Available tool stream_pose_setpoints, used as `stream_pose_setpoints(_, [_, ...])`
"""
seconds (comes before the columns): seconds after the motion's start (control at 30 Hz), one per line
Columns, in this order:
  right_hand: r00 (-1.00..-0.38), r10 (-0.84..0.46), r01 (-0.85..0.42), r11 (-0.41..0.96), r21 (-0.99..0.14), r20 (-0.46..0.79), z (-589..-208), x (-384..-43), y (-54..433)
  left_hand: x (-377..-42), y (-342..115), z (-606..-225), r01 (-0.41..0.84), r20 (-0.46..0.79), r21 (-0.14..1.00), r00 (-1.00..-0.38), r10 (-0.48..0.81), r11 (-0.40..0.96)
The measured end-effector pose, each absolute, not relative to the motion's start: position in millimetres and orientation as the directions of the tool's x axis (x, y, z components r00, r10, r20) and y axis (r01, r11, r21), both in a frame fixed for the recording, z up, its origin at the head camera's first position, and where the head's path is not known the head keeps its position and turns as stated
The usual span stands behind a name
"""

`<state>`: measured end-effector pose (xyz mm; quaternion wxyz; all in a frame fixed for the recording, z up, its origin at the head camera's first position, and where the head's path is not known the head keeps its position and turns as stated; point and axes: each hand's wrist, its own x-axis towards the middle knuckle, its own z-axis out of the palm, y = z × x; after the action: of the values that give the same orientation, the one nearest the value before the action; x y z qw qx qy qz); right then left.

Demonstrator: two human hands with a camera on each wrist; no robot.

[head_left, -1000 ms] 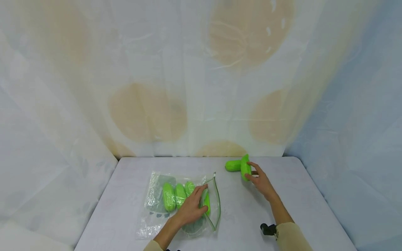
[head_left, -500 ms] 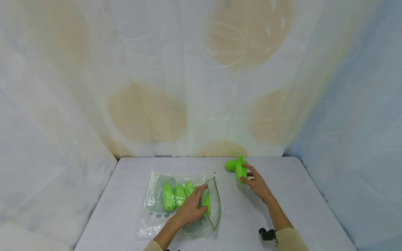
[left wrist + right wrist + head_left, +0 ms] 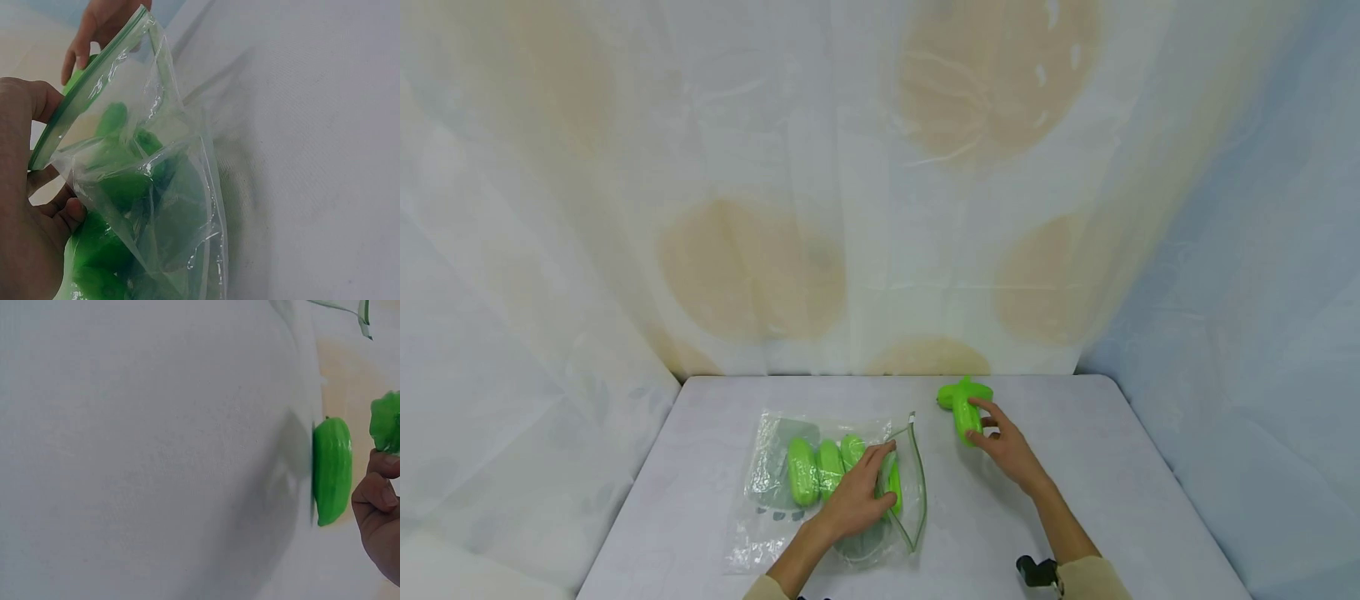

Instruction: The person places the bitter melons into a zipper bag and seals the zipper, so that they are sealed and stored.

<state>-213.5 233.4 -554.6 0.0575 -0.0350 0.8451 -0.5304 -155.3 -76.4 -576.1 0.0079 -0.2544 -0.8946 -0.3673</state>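
My left hand [image 3: 853, 500] holds the mouth of a clear zip bag [image 3: 206, 250], its fingers at the green zip strip. The mouth gapes toward the right. Inside the bag lie several bright green gourds [image 3: 802, 472], partly hidden behind that hand. My right hand [image 3: 1015, 450] grips another green gourd [image 3: 967, 419] between thumb and fingers, raised above the table; only its scalloped end shows in the right wrist view. One more ridged gourd [image 3: 332, 472] lies on the table, partly covered by the held one in the head view.
The white-covered table [image 3: 1037, 575] ends at a hanging patterned curtain [image 3: 880, 250] at the back. Similar sheets [image 3: 1247, 375] hang along both sides. A black device [image 3: 1036, 572] sits on the right wrist.
My right hand has moved left and slightly toward me with the gourd, which now crosses in front of the lying gourd. The left hand and bag have stayed put.
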Motion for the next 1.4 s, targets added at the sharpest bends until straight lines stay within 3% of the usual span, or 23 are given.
stream_pose_setpoints(1.4, [-0.963, -0.26, -0.026, 0.345, -0.938, -0.069, -551.0, -168.7, 201.9, -155.8, -75.9, -573.8, 0.465, 0.2, 0.645, -0.869, 0.453, 0.607])
